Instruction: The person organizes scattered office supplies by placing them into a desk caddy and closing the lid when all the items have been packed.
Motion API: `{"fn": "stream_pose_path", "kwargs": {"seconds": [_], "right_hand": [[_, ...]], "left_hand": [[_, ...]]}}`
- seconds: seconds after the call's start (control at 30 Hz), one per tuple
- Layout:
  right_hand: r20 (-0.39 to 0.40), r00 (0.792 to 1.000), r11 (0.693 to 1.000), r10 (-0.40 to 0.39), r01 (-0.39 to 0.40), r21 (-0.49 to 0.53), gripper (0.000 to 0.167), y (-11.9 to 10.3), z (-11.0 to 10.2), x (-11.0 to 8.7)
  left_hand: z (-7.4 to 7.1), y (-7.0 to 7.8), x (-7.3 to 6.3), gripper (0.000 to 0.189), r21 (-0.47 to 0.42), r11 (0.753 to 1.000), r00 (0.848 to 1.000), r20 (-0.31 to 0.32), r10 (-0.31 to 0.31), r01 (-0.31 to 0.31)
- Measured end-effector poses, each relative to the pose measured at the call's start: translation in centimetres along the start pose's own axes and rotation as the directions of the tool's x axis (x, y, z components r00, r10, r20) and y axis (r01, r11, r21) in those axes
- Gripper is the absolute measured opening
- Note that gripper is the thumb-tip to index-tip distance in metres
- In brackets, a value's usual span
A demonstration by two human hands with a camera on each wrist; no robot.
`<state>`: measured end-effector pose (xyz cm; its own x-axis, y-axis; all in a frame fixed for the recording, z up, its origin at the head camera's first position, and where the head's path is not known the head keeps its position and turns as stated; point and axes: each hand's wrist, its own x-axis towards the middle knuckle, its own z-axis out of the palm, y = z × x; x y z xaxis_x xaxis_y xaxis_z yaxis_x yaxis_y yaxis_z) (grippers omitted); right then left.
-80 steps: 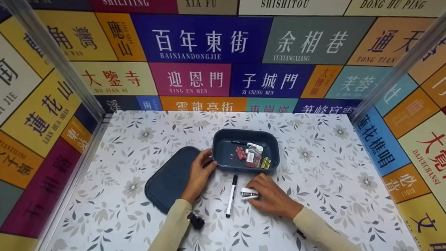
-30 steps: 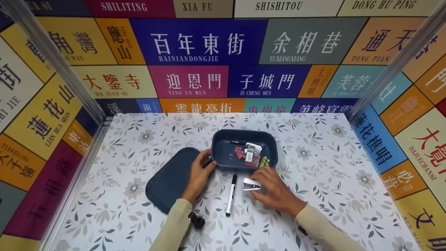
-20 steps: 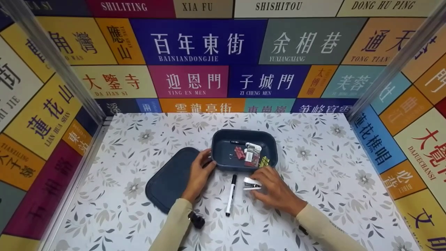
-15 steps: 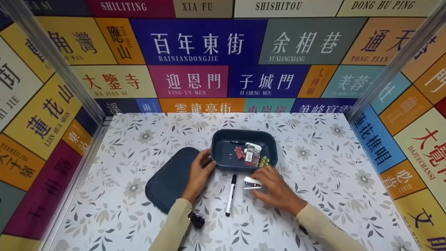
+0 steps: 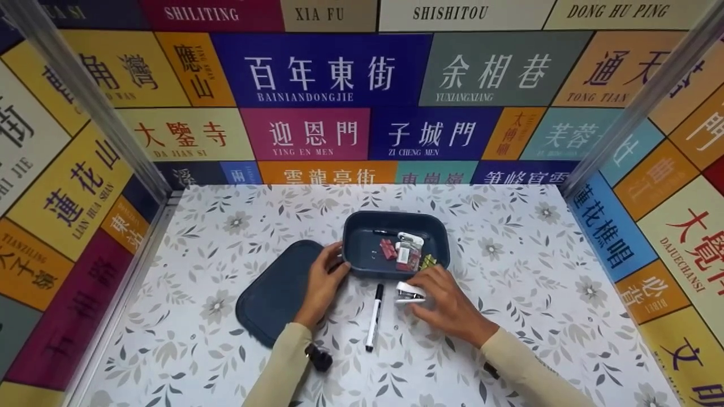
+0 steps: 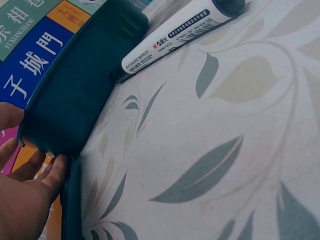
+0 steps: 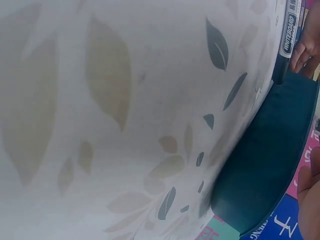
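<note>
In the head view my right hand (image 5: 447,302) holds a small white stapler (image 5: 409,293) between thumb and fingers, just in front of the dark blue box (image 5: 353,271). The stapler points left, with a gap between its top arm and base. My left hand (image 5: 327,280) lies at the box's left end, its fingers touching the outer wall near the rim; the left wrist view shows these fingertips (image 6: 37,165) against the box. A black-capped whiteboard marker (image 5: 374,319) lies on the table between the hands. The right wrist view catches only part of my right hand (image 7: 310,187).
Inside the box are a red block (image 5: 388,249), a clear packet (image 5: 405,257), a white rounded item (image 5: 411,237), a yellow-green piece (image 5: 428,260) and a thin black item (image 5: 385,232). The dark lid (image 5: 271,299) lies left, partly under my left forearm. Printed panels stand behind the floral tabletop (image 5: 498,220).
My right hand has shifted forward toward the box with the stapler, raising it slightly in the view. The left hand, marker, lid and box contents keep their places.
</note>
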<state>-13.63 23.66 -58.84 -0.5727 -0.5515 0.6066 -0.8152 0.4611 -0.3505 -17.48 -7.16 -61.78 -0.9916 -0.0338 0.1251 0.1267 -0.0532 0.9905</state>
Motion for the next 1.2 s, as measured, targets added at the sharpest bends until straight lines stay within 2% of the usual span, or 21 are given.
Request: {"fn": "stream_pose_path", "kwargs": {"seconds": [0.2, 0.43, 0.67, 0.9, 1.2], "right_hand": [[-0.007, 1.0, 1.0, -0.014, 0.014, -0.003, 0.048, 0.3, -0.1, 0.5], [-0.031, 0.999, 0.999, -0.026, 0.027, 0.019, 0.044, 0.6, -0.2, 1.2], [-0.046, 0.999, 0.999, 0.018, -0.017, 0.029, 0.05, 0.9, -0.2, 1.4], [-0.061, 0.996, 0.998, 0.06, -0.059, 0.024, 0.051, 1.2, -0.2, 1.7], [-0.069, 0.995, 0.997, 0.073, -0.071, 0.023, 0.048, 1.5, 0.0, 2.2]], "left_hand": [[0.1, -0.1, 0.0, 0.054, -0.023, 1.0, 1.0, -0.002, 0.012, -0.012], [0.0, 0.1, -0.1, 0.053, 0.008, 1.0, 1.0, 0.018, -0.018, 0.018], [0.1, 0.1, -0.1, 0.053, -0.009, 1.0, 1.0, 0.029, -0.004, 0.004], [0.1, 0.1, 0.0, 0.053, -0.007, 1.0, 1.0, 0.014, 0.001, -0.001], [0.0, 0.0, 0.2, 0.052, -0.018, 1.0, 1.0, 0.017, 0.013, -0.013]]}}
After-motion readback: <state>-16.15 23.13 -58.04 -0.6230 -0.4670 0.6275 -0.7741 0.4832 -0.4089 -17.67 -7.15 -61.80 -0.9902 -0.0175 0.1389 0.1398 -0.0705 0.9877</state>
